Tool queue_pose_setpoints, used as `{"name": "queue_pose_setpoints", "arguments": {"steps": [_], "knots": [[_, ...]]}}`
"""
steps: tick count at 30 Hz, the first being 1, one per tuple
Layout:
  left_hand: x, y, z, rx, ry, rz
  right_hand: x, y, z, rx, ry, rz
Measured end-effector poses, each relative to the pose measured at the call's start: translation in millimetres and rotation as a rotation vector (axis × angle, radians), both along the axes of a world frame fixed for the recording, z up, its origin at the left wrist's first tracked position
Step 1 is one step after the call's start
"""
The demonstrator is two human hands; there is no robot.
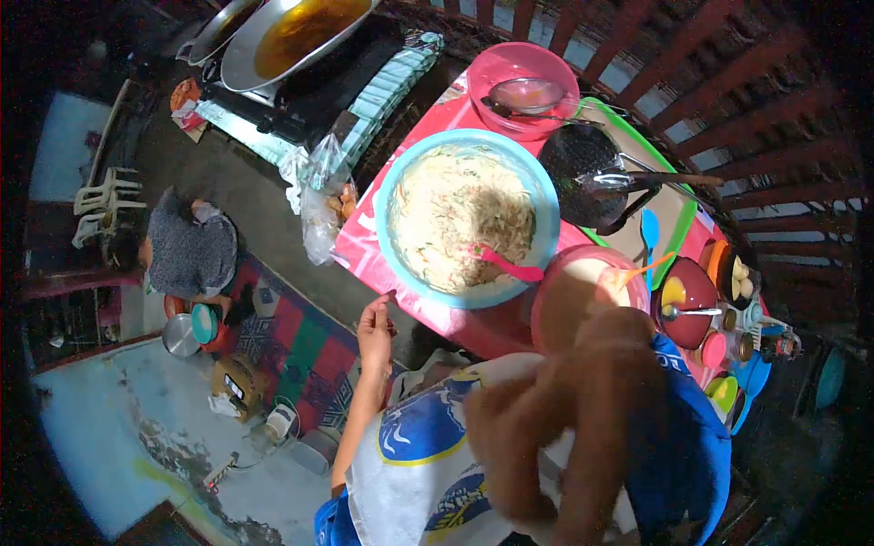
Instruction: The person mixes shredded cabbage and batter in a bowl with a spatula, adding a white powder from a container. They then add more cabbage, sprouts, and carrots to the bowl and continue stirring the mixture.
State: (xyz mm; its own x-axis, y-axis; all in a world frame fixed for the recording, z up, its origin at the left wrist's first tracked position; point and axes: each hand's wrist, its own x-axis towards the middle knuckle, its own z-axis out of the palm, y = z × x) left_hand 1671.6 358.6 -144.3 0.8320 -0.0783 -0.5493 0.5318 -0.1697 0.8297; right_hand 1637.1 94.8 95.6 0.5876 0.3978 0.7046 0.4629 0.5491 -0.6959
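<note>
My left hand [375, 337] is beside the near left edge of the table, fingers bent together, with a small dark tip above them that I cannot make out. Close to the camera and blurred, my right hand [569, 409] hangs in front of my apron [428, 437], its fingers apart and nothing seen in them. A light blue basin [550, 205] on the table holds a pale, creamy batter mix [455, 205] with shreds and green bits. A pink spoon [506, 264] rests in it. My right hand partly hides a pink bowl [555, 291] with an orange-handled utensil [648, 267].
A wok of oil [305, 36] sits on a stove at upper left. Behind the basin are a pink bowl with a strainer [523, 91], a black pan [583, 173] and a green-rimmed tray [637, 132]. Jars and small bowls crowd the right. A person [191, 246] bends over at left.
</note>
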Motion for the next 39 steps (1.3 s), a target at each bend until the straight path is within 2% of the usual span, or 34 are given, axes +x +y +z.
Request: {"name": "queue_pose_setpoints", "arguments": {"steps": [8, 12, 14, 16, 18, 20, 21, 23, 27, 33, 37, 39], "knots": [[-18, 8, 2, 0.015, 0.056, 0.048, 1, 5, -2, 0.001, -0.024, 0.027], [-21, 17, -11, -0.044, 0.085, 0.035, 7, -3, -22, -0.057, 0.104, -0.126], [-19, 7, -1, 0.029, 0.053, 0.071, 13, -15, -48, -0.2, 0.28, -0.401], [-13, 5, 8, 0.072, 0.046, 0.058, 25, -35, -85, -0.448, 0.452, -0.79], [-4, 5, 9, 0.001, 0.103, 0.053, 29, -62, -130, -0.796, 0.454, -1.155], [9, -3, 14, -0.004, 0.103, 0.061, 19, -87, -178, -1.156, 0.357, -1.375], [16, -8, 18, -0.004, 0.105, 0.061, 15, -93, -195, -1.16, 0.35, -1.368], [32, -22, 30, -0.037, 0.091, 0.033, 9, -97, -216, -1.345, 0.638, -1.38], [62, -38, 25, -0.096, 0.114, -0.069, 8, -85, -218, -1.314, 0.834, -1.373], [81, -55, 23, -0.038, 0.106, -0.159, 12, -80, -215, -1.343, 0.867, -1.374], [79, -54, 12, -0.124, 0.079, -0.162, 10, -80, -220, -1.305, 0.853, -1.462], [77, -52, 1, -0.179, 0.082, -0.143, 11, -84, -219, -1.211, 0.906, -1.432]]}}
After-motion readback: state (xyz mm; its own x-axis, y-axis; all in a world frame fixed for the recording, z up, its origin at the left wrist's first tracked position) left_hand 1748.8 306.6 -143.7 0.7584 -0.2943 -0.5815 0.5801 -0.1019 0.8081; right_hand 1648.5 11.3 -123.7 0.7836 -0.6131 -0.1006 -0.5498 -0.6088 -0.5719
